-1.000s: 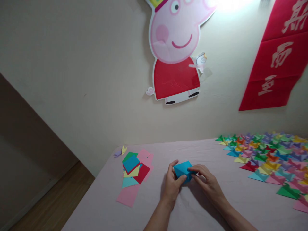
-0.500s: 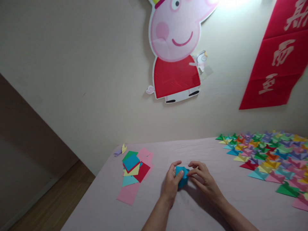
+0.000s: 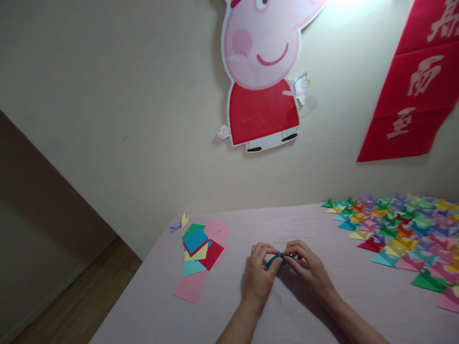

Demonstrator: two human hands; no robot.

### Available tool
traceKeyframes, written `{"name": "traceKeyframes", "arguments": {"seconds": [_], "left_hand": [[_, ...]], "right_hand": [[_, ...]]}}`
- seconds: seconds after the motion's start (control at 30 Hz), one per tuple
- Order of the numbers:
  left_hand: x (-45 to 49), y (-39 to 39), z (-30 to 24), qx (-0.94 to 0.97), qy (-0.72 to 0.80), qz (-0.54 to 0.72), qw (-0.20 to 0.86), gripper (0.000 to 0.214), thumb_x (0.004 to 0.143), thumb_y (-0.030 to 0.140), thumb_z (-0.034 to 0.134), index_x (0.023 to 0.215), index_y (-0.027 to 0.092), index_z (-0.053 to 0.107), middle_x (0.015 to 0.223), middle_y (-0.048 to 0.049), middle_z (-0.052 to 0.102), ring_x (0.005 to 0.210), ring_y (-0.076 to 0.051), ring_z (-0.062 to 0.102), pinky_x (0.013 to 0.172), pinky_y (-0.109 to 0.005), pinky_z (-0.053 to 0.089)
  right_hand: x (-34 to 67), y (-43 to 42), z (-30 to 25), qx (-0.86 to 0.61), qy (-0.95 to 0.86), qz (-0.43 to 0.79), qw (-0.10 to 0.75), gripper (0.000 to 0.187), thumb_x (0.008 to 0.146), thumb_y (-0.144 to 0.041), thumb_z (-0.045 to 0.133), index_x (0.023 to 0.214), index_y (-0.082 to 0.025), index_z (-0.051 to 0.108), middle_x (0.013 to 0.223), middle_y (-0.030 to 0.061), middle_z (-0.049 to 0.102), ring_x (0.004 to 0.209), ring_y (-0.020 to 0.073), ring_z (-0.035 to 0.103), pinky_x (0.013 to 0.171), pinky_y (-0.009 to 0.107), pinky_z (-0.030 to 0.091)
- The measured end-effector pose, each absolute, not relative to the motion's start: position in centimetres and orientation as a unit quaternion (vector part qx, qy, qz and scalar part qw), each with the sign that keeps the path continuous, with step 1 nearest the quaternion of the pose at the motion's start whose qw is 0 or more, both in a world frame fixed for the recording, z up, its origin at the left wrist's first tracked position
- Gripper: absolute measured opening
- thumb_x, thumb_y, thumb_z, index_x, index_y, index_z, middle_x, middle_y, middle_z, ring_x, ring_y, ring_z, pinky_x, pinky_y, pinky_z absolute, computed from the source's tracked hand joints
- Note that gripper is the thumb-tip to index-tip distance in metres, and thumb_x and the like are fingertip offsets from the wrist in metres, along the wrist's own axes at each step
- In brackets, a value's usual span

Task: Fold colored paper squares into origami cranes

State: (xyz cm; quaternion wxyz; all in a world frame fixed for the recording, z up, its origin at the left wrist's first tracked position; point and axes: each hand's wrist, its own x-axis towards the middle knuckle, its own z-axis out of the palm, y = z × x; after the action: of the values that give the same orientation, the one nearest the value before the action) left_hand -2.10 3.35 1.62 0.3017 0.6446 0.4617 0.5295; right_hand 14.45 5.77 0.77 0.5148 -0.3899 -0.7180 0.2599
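A folded piece of blue paper (image 3: 277,259) is pinched between both hands just above the pink table (image 3: 287,310). My left hand (image 3: 260,274) grips its left side with thumb and fingers closed. My right hand (image 3: 306,267) pinches its right side, fingers curled over it. Only a thin blue edge shows between the fingertips; the rest is hidden by my fingers.
A loose pile of coloured paper squares (image 3: 201,251) lies to the left, with two small folded pieces (image 3: 181,221) behind it. Several folded paper figures in rows (image 3: 398,234) cover the right side. The table's left edge drops to a wooden floor (image 3: 82,306).
The blue paper has been folded flatter and now shows only as a thin strip. Both hands have closed in over it and my view has tilted slightly up.
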Motion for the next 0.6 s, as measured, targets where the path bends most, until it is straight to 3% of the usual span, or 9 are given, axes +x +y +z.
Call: {"name": "traceKeyframes", "arguments": {"seconds": [0.23,0.37,0.6], "left_hand": [[-1.98,3.67,0.88,0.652,0.472,0.544,0.235,0.007,0.087,0.017,0.062,0.082,0.021,0.064,0.085,-0.0017,0.065,0.087,-0.019,0.059,0.079,-0.03,0.044],[-2.03,3.89,0.7,0.639,0.471,0.554,0.252,0.008,0.088,0.018,0.06,0.08,0.02,0.063,0.085,-0.0013,0.064,0.086,-0.019,0.058,0.079,-0.029,0.043],[-2.07,3.87,0.62,0.626,0.477,0.556,0.265,0.01,0.089,0.022,0.06,0.079,0.021,0.062,0.084,-0.0007,0.063,0.085,-0.018,0.058,0.079,-0.029,0.043]], "right_hand": [[13.95,5.56,0.33,-0.405,-0.676,0.344,0.51,0.019,0.084,-0.039,0.066,0.076,-0.022,0.063,0.074,0.0,0.058,0.063,0.0155,0.052,0.058,0.027,0.043],[13.96,5.65,-0.19,-0.427,-0.65,0.363,0.514,0.02,0.081,-0.04,0.067,0.085,-0.021,0.065,0.075,-0.0001,0.061,0.064,0.0156,0.053,0.059,0.027,0.045],[14.21,5.97,0.3,-0.409,-0.674,0.369,0.493,0.018,0.083,-0.038,0.065,0.08,-0.021,0.07,0.076,0.0014,0.062,0.067,0.017,0.055,0.061,0.029,0.043]]}}
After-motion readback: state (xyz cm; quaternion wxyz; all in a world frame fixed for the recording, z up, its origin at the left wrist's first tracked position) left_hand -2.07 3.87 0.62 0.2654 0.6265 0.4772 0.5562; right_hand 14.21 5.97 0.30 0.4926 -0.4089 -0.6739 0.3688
